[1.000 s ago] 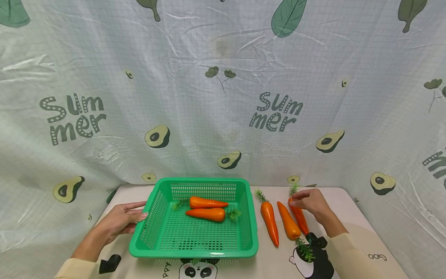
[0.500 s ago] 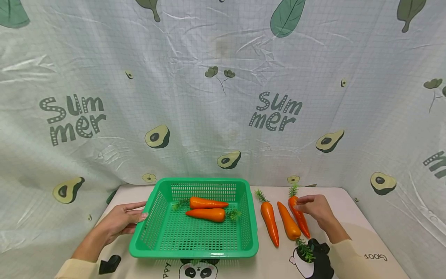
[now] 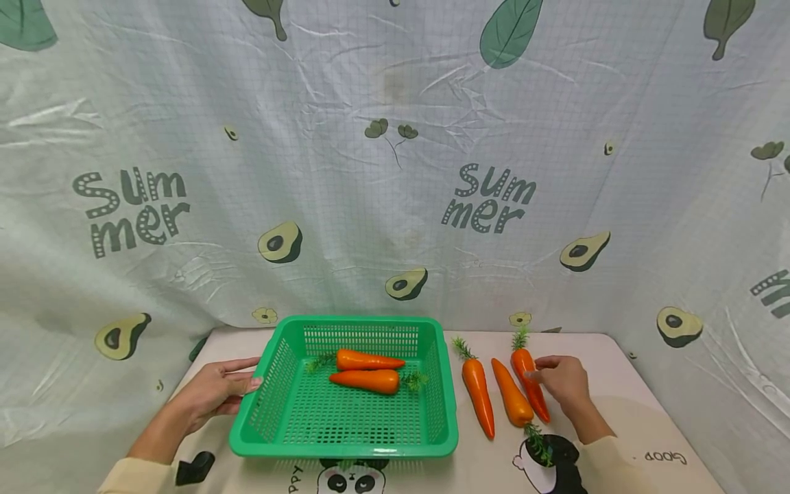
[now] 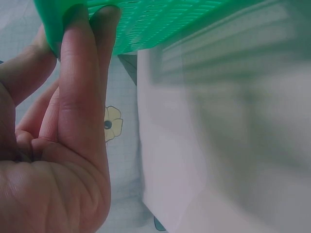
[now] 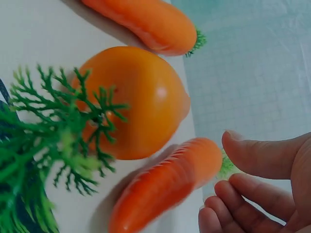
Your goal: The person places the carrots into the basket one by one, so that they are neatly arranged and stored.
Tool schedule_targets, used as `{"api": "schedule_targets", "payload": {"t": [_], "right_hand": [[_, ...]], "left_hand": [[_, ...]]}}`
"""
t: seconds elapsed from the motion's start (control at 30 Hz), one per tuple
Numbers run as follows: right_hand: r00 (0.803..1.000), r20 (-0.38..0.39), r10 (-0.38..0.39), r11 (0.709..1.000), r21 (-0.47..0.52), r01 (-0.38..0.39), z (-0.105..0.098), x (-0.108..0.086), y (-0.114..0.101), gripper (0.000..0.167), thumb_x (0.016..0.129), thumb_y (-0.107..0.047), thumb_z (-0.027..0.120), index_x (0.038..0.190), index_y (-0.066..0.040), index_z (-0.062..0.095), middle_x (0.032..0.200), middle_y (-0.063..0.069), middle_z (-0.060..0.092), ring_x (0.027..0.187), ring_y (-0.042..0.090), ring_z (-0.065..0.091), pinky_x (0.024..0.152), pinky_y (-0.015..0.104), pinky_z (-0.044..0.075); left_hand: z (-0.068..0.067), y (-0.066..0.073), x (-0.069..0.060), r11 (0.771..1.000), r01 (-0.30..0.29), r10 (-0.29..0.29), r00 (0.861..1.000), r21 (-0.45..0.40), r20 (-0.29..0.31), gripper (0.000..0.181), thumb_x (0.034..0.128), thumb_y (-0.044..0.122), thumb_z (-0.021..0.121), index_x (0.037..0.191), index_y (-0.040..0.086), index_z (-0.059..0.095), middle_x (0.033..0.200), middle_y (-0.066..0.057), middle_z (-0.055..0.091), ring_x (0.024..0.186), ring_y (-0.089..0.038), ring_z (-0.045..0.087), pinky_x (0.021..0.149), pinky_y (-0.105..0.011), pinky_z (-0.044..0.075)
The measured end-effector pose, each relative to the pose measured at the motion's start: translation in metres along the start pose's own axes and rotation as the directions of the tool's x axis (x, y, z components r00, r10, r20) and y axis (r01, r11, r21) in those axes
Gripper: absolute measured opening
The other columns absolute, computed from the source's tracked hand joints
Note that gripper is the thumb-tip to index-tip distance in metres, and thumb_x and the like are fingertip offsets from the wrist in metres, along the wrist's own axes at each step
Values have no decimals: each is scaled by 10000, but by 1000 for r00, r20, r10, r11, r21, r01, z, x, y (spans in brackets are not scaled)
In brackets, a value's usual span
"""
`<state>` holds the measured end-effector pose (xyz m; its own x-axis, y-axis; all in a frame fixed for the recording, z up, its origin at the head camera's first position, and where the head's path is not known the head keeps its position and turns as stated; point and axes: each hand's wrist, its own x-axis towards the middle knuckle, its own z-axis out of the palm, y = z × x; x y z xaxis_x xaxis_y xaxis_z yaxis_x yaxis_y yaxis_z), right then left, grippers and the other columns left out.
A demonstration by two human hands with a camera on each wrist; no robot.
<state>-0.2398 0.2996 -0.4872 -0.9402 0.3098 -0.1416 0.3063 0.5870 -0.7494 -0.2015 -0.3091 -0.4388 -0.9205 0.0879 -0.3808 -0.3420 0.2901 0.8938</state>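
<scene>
My left hand (image 3: 216, 387) pinches the left rim of a green plastic basket (image 3: 345, 449), thumb over the edge and fingers along the outside. In the left wrist view, its fingertips meet the basket wall (image 4: 160, 24). Two orange carrots with green tops, an upper one (image 3: 369, 359) and a lower one (image 3: 367, 379), lie inside. My right hand (image 3: 564, 384) is beside the rightmost carrot (image 3: 522, 362) on the table. The right wrist view shows thumb and fingers (image 5: 257, 206) apart, with nothing between them and that carrot (image 5: 165, 187) just beyond.
Two more carrots lie between the basket and my right hand: a slim one (image 3: 478, 398) and a thicker one (image 3: 512, 394) whose leafy top points toward me. Behind the pale printed table (image 3: 629, 384) hangs a patterned curtain (image 3: 345, 171).
My right hand has moved from the leafy end of the rightmost carrot down along its right side, toward me. My left hand and the basket stay in place.
</scene>
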Motion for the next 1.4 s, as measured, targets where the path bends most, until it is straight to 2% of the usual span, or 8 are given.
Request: {"api": "schedule_targets", "payload": {"t": [0.13,0.4,0.63,0.77,1.0,1.4], "right_hand": [[1000,-4,17,1000,-7,-17,4,0,2,493,913,-157,776,1295,120,635,1320,354,615,1107,454,586,976,558,559],[1000,-1,25,999,-47,-25,10,-2,2,531,897,-158,794,1302,134,612,1307,367,605,1075,444,591,951,513,594],[999,-13,42,995,-94,-43,17,-2,5,530,875,-158,814,1270,137,619,1248,360,627,987,407,610,862,456,621],[999,-14,48,992,-118,-50,18,1,7,538,857,-179,833,1243,136,631,1209,349,646,944,384,619,810,429,618],[1000,-13,17,988,-153,-18,13,4,6,468,814,-177,846,1130,132,690,1093,310,693,872,342,624,733,386,602],[999,-33,-9,989,-147,4,5,5,-5,371,854,-132,772,1120,121,720,1109,308,702,880,344,635,715,371,625]], "left_hand": [[1,0,0,1000,9,-9,1000,-6,-10,793,978,165,742,1605,-57,310,1211,-147,778,842,-208,806,712,-354,654],[2,1,-1,1000,12,-12,1000,-4,-20,783,979,163,740,1603,-55,319,1194,-147,783,834,-212,806,690,-344,649],[1,-1,-2,999,35,-35,999,-6,-32,788,974,165,746,1602,-55,322,1172,-140,791,814,-205,804,679,-343,647],[1,-2,-1,1000,19,-19,1000,-6,-20,770,989,152,725,1603,-63,311,1170,-130,792,804,-195,802,681,-345,648],[1,0,2,1000,0,0,1000,-10,-16,748,1002,141,707,1606,-53,311,1161,-117,794,790,-182,798,679,-345,649],[2,2,-2,1000,11,-11,1000,-10,-25,745,994,128,717,1602,-52,324,1130,-104,803,782,-177,796,657,-327,644]]}}
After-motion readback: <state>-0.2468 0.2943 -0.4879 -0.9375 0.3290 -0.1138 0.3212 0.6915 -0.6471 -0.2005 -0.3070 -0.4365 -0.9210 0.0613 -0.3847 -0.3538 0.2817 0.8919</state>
